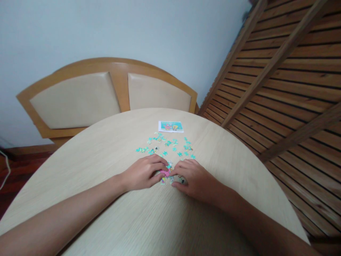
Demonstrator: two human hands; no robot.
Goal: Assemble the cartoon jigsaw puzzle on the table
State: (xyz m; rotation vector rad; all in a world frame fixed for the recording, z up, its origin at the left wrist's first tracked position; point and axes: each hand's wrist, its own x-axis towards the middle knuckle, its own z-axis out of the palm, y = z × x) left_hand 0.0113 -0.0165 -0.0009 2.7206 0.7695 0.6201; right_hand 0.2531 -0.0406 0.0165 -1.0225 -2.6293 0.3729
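Our left hand (145,173) and right hand (195,177) pinch the joined pieces (165,173); pressing unevenly, we may pop them apart among the loose pieces (166,146).

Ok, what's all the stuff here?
Table: one, pale wood, foreground.
Loose puzzle pieces: many, mostly teal, scattered mid-table.
Joined puzzle pieces: one cluster, pink and teal, between the hands.
Picture card: one, teal, beyond the pieces.
Headboard: one, wood with beige pads, behind the table.
Slatted frame: one, brown, right.
Wall: one, pale blue, back.
Left hand: one, bare, touching the cluster.
Right hand: one, bare, touching the cluster.
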